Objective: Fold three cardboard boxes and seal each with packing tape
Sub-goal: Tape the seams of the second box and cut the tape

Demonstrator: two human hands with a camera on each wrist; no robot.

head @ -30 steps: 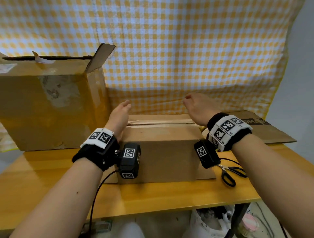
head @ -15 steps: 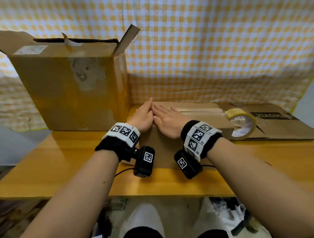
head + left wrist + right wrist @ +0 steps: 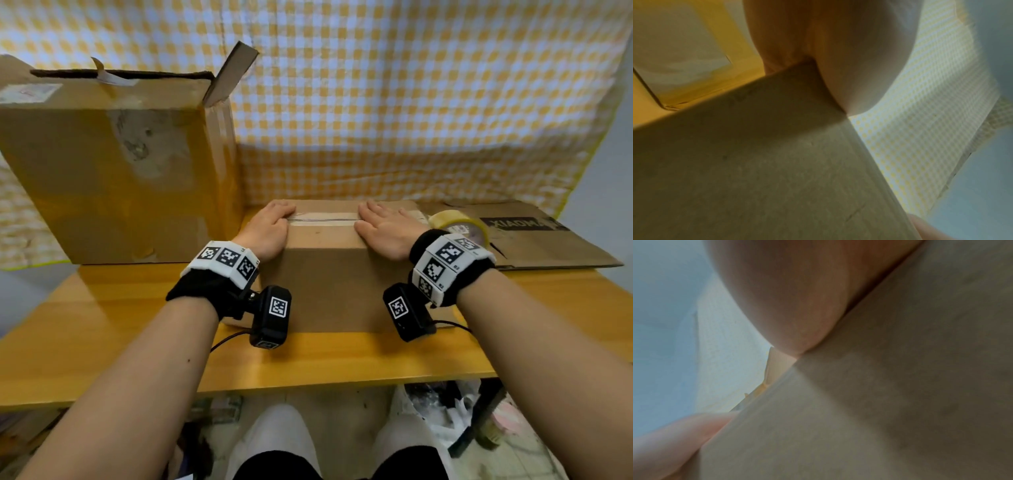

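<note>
Yellow-checked cloth hangs behind the wooden surface (image 3: 102,329), and the small box (image 3: 325,274) sits dead centre, closed. Both palms press flat on its top: the left hand (image 3: 270,229) at the left end, the right hand (image 3: 387,229) at the right, fingers straight and holding nothing. Between them runs the tape strip (image 3: 323,219), its long axis left to right along the seam. The tape roll (image 3: 462,228) lies just beyond the right hand, so that hand is the nearer one. On the left stands the big box (image 3: 113,171), top flaps open; its contents are hidden. Flattened cardboard (image 3: 534,236) waits at far right, likely next.
</note>
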